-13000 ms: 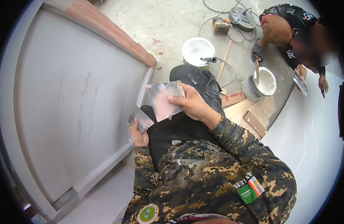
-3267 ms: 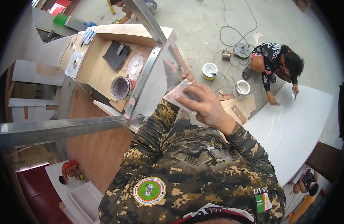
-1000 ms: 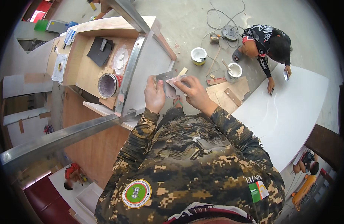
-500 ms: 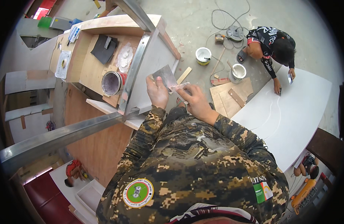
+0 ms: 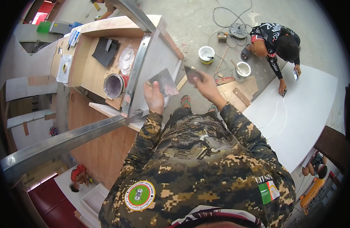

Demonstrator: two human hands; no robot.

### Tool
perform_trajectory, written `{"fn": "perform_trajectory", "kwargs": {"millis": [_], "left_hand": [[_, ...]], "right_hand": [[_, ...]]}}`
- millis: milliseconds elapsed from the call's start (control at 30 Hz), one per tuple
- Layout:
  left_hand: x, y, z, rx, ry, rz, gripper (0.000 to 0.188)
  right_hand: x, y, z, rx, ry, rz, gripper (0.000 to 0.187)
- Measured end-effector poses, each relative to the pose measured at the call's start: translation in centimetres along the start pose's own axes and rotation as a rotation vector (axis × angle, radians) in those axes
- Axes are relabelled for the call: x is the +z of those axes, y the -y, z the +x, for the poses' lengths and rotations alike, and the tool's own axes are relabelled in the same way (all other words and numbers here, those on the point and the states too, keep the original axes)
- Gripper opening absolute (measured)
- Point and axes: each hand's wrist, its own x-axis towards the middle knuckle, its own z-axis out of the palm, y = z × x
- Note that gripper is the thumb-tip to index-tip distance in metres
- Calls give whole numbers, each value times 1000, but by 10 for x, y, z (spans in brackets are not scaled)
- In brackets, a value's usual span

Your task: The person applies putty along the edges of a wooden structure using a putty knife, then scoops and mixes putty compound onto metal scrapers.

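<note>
My left hand point(image 5: 154, 99) grips a thin, square metal putty plate point(image 5: 165, 81), its thumb lying on top. Pinkish putty smears the plate's right corner. In my right hand point(image 5: 210, 90) is a dark, flat putty scraper point(image 5: 190, 74), pinched between thumb and fingers and tilted upward. A small gap separates the scraper from the plate. Just left of my left hand runs the metal-edged side of a wooden cabinet point(image 5: 80, 74). Inside it stand an open can point(image 5: 113, 86) of greyish-pink paste, a patch of white putty point(image 5: 126, 60) and a dark sheet point(image 5: 104, 53).
A metal bar point(image 5: 64, 136) crosses at the left. On the floor ahead are two white buckets point(image 5: 206, 53), wood offcuts point(image 5: 230, 95) and a cable reel point(image 5: 238, 31). At right, a co-worker point(image 5: 275, 41) bends over a large white panel point(image 5: 296, 121), a small tool in one hand.
My hands have drawn apart: the scraper has come off the plate and moved up and to the right. My left hand with the plate has shifted slightly left.
</note>
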Motion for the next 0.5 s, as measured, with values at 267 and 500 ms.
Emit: {"fn": "perform_trajectory", "kwargs": {"millis": [267,500], "left_hand": [[6,-12,5,-516,82,-666,24],[15,-14,-5,-254,158,-737,38]], "right_hand": [[1,34,-22,340,289,874,46],[14,8,-19,301,104,890,52]]}}
